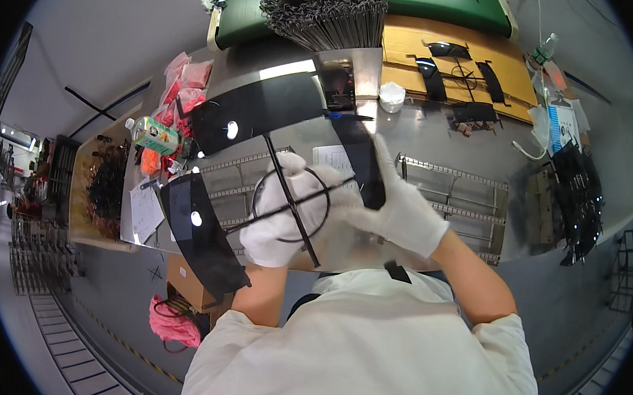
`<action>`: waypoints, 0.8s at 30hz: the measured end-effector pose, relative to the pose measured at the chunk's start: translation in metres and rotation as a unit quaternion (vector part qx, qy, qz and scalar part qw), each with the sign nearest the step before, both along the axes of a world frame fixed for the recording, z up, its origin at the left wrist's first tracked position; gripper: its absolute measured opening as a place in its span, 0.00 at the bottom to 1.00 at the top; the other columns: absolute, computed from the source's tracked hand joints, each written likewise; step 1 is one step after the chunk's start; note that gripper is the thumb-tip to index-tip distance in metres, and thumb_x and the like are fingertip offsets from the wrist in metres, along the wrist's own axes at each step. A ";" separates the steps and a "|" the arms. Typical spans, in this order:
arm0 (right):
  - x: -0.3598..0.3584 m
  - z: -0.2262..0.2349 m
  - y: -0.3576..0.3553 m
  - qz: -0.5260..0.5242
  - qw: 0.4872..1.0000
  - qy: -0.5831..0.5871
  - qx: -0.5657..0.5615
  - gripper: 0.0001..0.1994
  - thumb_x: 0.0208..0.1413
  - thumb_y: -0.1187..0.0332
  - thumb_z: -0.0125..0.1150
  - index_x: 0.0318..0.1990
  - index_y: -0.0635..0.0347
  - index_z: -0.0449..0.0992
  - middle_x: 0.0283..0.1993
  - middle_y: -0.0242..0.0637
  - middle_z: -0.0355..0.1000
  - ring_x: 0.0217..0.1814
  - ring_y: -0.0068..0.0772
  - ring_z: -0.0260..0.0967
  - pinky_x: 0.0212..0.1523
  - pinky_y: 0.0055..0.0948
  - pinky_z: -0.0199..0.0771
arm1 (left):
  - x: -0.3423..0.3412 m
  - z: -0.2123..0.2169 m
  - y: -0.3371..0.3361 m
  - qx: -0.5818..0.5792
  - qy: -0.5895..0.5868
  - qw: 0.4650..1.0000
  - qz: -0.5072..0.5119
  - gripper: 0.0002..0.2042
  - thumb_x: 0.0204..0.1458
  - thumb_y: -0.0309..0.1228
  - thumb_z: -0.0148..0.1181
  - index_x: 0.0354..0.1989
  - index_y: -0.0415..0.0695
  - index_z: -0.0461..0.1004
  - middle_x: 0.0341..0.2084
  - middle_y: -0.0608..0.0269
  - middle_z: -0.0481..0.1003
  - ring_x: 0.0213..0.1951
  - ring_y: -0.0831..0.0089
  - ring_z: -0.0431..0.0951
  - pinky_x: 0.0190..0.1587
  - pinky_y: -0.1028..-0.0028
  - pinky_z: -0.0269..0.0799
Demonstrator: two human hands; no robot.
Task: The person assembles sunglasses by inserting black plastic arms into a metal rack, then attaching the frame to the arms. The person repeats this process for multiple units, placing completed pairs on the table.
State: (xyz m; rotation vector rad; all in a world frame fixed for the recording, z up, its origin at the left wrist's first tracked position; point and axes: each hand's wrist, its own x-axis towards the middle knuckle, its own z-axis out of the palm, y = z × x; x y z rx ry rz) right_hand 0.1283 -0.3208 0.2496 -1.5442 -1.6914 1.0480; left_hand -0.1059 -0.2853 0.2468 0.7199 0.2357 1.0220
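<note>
Both my hands wear white gloves and are raised in front of me over a steel table [438, 136]. My left hand [285, 221] grips a black wire frame [292, 199], a ring crossed by two long rods. A dark curved lens strip [200, 230] hangs on the frame's left arm end. My right hand [396, 207] holds another dark lens strip [366, 164] at the frame's right arm end, fingers pinched on it. A third dark strip [256, 109] sits at the far end of the frame.
Wire racks [452, 200] lie on the table under my hands. A green bottle [152, 135] and red packets [181, 85] stand at the left. Bundled wire frames [330, 7] lie at the back, dark lenses on cardboard [450, 67] beyond, more lenses [577, 194] hang at right.
</note>
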 end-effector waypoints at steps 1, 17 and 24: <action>-0.006 -0.007 0.002 -0.001 0.994 0.107 -0.025 0.53 0.52 0.50 0.70 0.78 0.64 0.46 0.46 0.50 0.72 0.41 0.46 0.72 0.41 0.36 0.73 | 0.000 -0.008 0.001 -0.026 -0.044 0.998 -0.033 0.34 0.46 0.28 0.64 0.65 0.51 0.61 0.58 0.40 0.67 0.51 0.41 0.75 0.51 0.55 0.75; 0.071 -0.073 -0.056 -0.212 0.935 0.267 -0.101 0.30 0.69 0.55 0.45 0.74 0.59 0.58 0.32 0.34 0.74 0.31 0.22 0.71 0.31 0.25 0.71 | -0.056 -0.010 0.029 0.087 -0.153 0.983 -0.055 0.40 0.58 0.55 0.62 0.72 0.43 0.57 0.44 0.41 0.68 0.26 0.60 0.74 0.27 0.74 0.72; 0.065 -0.135 -0.042 -0.191 0.829 0.435 -0.294 0.23 0.68 0.44 0.45 0.39 0.54 0.76 0.29 0.31 0.76 0.27 0.21 0.69 0.26 0.22 0.67 | -0.039 -0.009 0.025 0.065 -0.133 0.986 -0.070 0.38 0.59 0.53 0.60 0.72 0.45 0.56 0.42 0.44 0.67 0.23 0.61 0.71 0.25 0.73 0.71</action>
